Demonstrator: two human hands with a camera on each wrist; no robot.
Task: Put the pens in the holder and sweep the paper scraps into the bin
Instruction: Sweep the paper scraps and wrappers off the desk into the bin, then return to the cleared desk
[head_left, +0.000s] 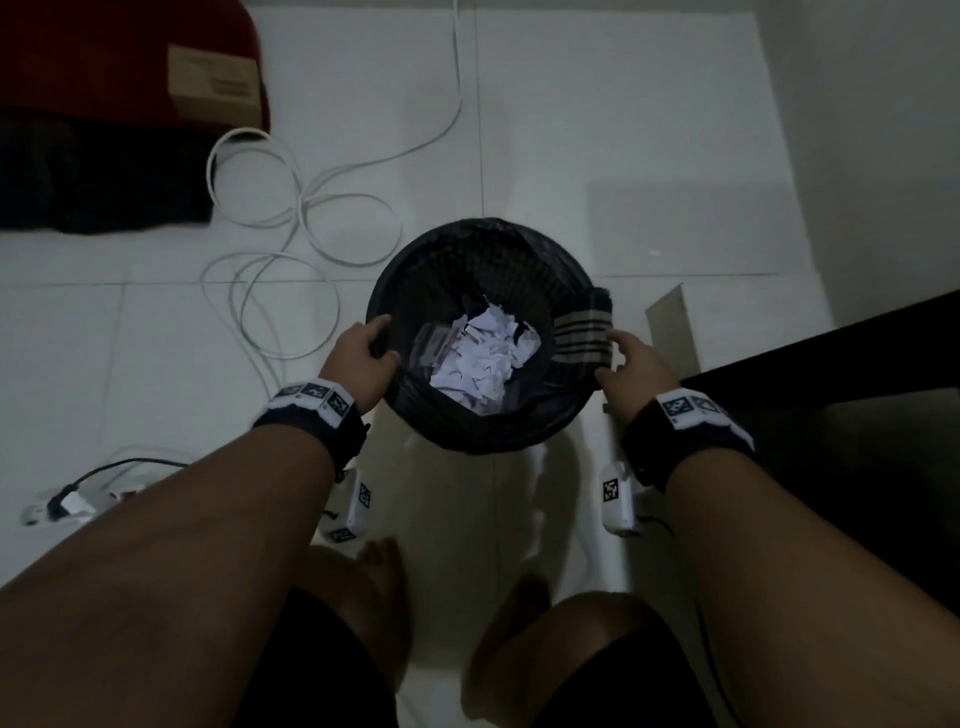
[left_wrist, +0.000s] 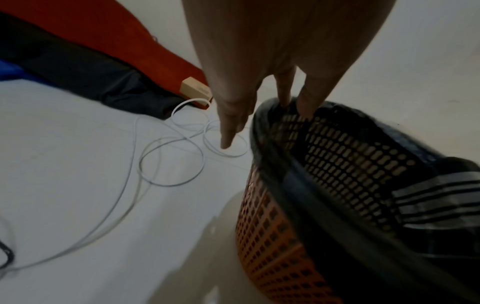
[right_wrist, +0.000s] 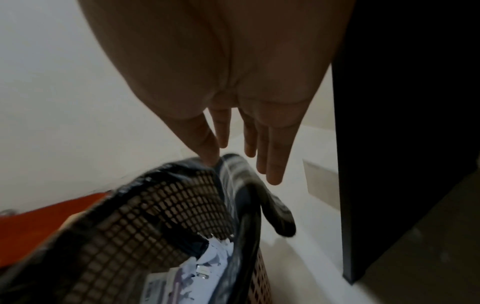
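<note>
A round mesh bin with a black liner stands on the white tiled floor below me. White paper scraps lie heaped inside it. My left hand grips the left rim, thumb hooked inside and fingers outside; the left wrist view shows the fingers on the bin's rim. My right hand is at the right rim with straight fingers, holding nothing. In the right wrist view its thumb touches a striped cloth draped over the rim, above the scraps. No pens or holder are in view.
A loose white cable coils on the floor left of the bin. A dark desk stands at the right, with a cardboard piece beside it. A red cushion and box lie far left. My bare feet are just behind the bin.
</note>
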